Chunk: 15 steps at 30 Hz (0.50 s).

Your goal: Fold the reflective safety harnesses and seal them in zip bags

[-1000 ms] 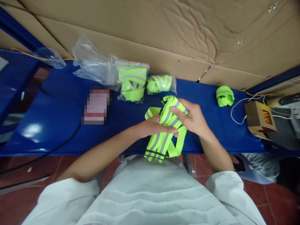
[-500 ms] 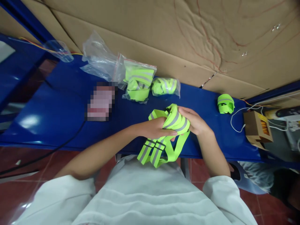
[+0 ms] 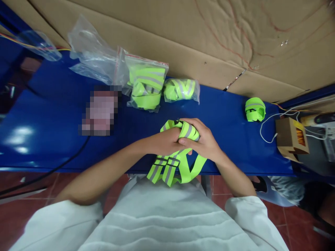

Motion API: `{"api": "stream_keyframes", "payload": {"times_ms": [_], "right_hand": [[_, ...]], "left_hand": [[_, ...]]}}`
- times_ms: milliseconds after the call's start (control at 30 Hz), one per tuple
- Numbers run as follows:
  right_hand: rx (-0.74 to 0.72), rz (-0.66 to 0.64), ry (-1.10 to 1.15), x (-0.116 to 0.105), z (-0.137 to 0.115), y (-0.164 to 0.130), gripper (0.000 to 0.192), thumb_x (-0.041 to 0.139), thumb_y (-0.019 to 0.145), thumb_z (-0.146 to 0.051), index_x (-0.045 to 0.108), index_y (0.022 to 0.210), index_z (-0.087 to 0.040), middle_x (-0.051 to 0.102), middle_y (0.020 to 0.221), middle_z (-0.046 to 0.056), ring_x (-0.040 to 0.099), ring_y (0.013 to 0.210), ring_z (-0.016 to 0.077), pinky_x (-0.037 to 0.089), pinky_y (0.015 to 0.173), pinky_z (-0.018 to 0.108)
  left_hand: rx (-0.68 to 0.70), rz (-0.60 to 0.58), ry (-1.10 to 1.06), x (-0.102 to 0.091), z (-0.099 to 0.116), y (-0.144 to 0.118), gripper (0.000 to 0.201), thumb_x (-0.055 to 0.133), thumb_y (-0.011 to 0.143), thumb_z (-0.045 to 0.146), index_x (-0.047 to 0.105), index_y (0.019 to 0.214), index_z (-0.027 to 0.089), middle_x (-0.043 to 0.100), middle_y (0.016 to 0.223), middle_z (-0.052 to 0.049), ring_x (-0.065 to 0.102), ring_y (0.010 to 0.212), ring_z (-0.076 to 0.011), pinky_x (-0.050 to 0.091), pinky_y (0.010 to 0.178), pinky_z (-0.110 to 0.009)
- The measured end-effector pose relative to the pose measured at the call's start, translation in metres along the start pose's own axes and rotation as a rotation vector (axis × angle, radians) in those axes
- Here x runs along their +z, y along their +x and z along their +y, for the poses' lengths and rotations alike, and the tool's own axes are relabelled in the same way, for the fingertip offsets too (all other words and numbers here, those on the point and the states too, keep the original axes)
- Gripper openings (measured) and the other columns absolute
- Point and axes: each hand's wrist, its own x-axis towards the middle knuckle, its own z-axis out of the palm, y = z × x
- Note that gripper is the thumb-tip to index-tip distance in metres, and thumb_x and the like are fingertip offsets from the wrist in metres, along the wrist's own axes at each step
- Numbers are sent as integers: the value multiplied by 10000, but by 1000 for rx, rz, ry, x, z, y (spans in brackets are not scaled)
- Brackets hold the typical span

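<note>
Both my hands grip a neon-yellow reflective strap vest with grey stripes, bunched over the blue table. My left hand clasps the bundle from the left, my right hand from the right, fingers curled over its top. The loose strap ends with black buckles hang past the table's front edge toward my white coat.
Two bagged vests lie behind my hands, beside empty clear bags. A rolled vest sits at the right, near a small cardboard box and white cable. A blurred pink object lies left. Cardboard lines the back.
My hands have drawn closer together and squeezed the vest into a tighter bundle; less strap hangs below. The view shifted slightly.
</note>
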Motion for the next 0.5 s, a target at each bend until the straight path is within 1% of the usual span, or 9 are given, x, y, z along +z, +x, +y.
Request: {"api": "stream_keyframes", "payload": {"times_ms": [100,167,200,233,300,367,400,433,500], "right_hand": [[-84,106,-93,3,1,-1,477,765,938,-498,674,1349,-273,707,1308,98,686,1220,270,586,1035,418],[-117,179,-135,1,1,-2,404,762,949,-444,704,1312,-275,722,1280,91,691,1202,265,584,1029,413],[-107,217,-127,0,1,-2,369,767,947,-431,724,1279,-276,739,1249,80,703,1171,258,589,1009,403],[-75,252,-92,-2,1,-2,331,774,941,-426,745,1233,-273,759,1196,64,720,1112,245,598,969,386],[44,298,42,-4,1,-1,268,802,912,-445,780,1096,-252,785,1021,26,736,920,203,606,813,326],[176,277,208,-7,3,0,271,849,858,-470,785,949,-223,761,850,-4,695,746,162,560,652,269],[233,254,290,-8,4,1,289,870,831,-480,781,900,-214,747,802,-13,672,694,147,534,605,252],[288,229,369,-10,6,2,308,886,809,-492,780,878,-210,742,784,-16,662,670,140,522,583,244],[390,177,515,-14,7,3,353,899,782,-527,789,897,-211,751,787,-12,672,665,147,541,593,253]], "left_hand": [[-126,-27,-70,0,-2,1,213,621,965,287,777,920,149,813,930,-44,753,853,-187,547,736,-263],[-173,-43,-128,0,-4,3,199,700,924,327,788,983,159,823,982,-42,767,934,-204,565,805,-281],[-187,-44,-150,0,-6,3,231,747,896,349,787,1027,163,826,1019,-44,770,973,-214,572,836,-292],[-194,-47,-162,0,-7,3,271,782,873,364,786,1058,167,828,1044,-48,772,996,-221,575,855,-301],[-194,-59,-158,-1,-8,4,272,798,865,371,789,1046,169,830,1045,-52,776,995,-220,573,870,-304],[-187,-85,-147,-1,-10,4,222,769,892,366,797,999,173,832,1021,-48,777,983,-206,567,874,-291],[-179,-98,-150,-2,-12,5,209,759,901,358,798,995,176,833,1017,-45,777,981,-199,566,872,-283],[-168,-108,-154,-2,-13,5,206,757,901,349,797,1010,179,833,1019,-41,775,979,-195,565,866,-278],[-136,-118,-177,-2,-15,5,213,759,896,331,789,1038,175,832,1015,-40,773,956,-193,569,838,-274]]}}
